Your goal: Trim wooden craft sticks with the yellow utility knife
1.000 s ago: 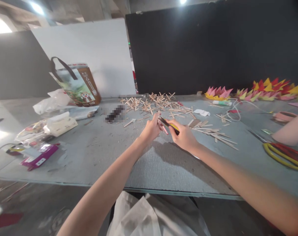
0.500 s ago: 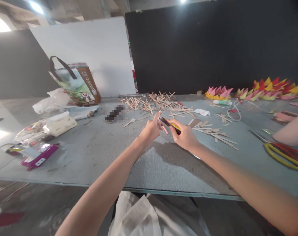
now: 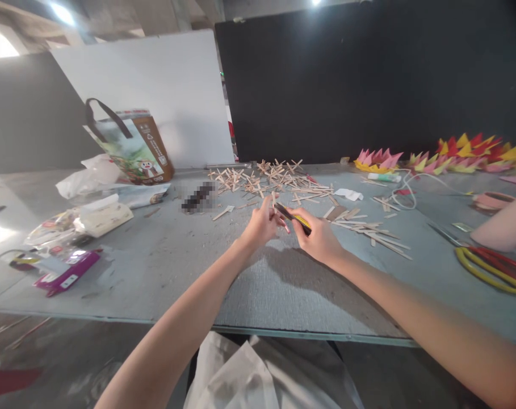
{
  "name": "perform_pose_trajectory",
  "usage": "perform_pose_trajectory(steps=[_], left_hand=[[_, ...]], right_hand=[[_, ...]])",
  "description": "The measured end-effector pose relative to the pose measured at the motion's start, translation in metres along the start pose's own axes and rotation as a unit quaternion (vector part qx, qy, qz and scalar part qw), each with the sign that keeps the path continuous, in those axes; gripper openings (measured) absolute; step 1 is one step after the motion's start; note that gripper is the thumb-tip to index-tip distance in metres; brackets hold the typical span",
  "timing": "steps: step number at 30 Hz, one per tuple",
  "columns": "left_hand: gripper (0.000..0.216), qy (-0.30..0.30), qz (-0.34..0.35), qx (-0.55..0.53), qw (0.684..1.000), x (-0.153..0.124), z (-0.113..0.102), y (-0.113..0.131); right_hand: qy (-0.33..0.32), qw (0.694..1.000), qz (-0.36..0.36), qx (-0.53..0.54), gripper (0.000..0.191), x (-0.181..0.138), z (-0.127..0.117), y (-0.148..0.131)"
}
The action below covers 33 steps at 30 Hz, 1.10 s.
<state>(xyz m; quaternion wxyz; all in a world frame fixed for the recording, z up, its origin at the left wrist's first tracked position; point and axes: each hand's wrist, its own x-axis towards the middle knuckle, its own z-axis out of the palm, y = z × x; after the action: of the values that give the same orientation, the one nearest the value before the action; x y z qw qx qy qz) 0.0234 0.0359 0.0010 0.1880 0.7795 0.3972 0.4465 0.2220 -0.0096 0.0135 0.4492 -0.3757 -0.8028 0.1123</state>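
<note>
Both of my hands meet above the middle of the grey table [image 3: 164,272]. My right hand [image 3: 320,238] is closed around a black and yellow utility knife [image 3: 292,218], its tip pointing left toward the other hand. My left hand [image 3: 261,224] pinches a thin wooden stick [image 3: 275,200] held upright against the knife's tip; a pinkish piece [image 3: 286,226] also shows between the hands. Just beyond the hands lies a heap of short wooden sticks [image 3: 266,177], and more sticks [image 3: 368,227] are scattered to the right.
A printed bag [image 3: 134,145] with a dark handle stands at the back left, near plastic wrappers [image 3: 87,179] and a purple packet [image 3: 66,271]. Pink, yellow and red paper flowers [image 3: 445,156] line the back right. Yellow-handled scissors [image 3: 490,267] lie at right, beside another person's arm [image 3: 502,227].
Both hands have stayed together in nearly the same spot, shifting only slightly toward the stick heap. The knife remains against the stick.
</note>
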Motion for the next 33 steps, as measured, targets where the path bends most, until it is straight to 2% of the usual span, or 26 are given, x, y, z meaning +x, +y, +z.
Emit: perform_pose_trajectory(steps=[3, 8, 20, 26, 33], left_hand=[[0.053, 0.005, 0.000, -0.032, 0.999, 0.000, 0.002, 0.001], [0.056, -0.017, 0.020, 0.026, 0.999, 0.000, -0.003, -0.002], [0.062, 0.005, -0.032, -0.001, 0.999, 0.001, 0.000, -0.011], [0.063, 0.012, -0.077, -0.064, 0.995, 0.001, 0.004, -0.010], [0.059, -0.030, -0.029, -0.006, 0.999, -0.001, -0.001, -0.013]], right_hand=[[0.006, 1.000, -0.002, -0.003, 0.031, -0.001, 0.000, -0.001], [0.006, 1.000, 0.001, 0.000, 0.031, -0.002, 0.002, 0.001], [-0.021, 0.999, 0.039, -0.003, 0.036, -0.002, 0.010, 0.000], [-0.022, 0.999, 0.047, 0.005, 0.035, -0.003, 0.013, 0.002], [-0.031, 0.998, 0.051, -0.004, 0.028, -0.001, 0.004, 0.003]])
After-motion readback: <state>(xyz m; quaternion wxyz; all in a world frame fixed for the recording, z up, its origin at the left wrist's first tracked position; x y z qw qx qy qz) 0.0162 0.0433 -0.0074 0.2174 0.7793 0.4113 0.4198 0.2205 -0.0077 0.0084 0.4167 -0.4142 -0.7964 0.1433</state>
